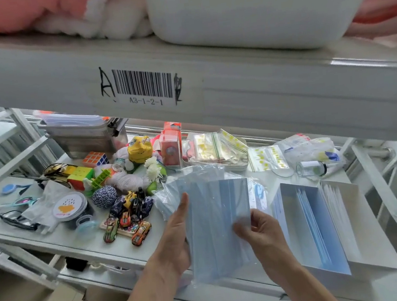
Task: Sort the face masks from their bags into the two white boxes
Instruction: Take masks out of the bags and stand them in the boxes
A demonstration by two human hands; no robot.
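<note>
A stack of pale blue face masks in a clear, crinkled plastic bag is held upright above the front edge of the shelf. The left hand clasps the stack's left edge, thumb raised along it. The right hand pinches the lower right corner of the front mask in its grip. Just right stand two white boxes: the near box holds blue masks on edge, the far box white ones.
</note>
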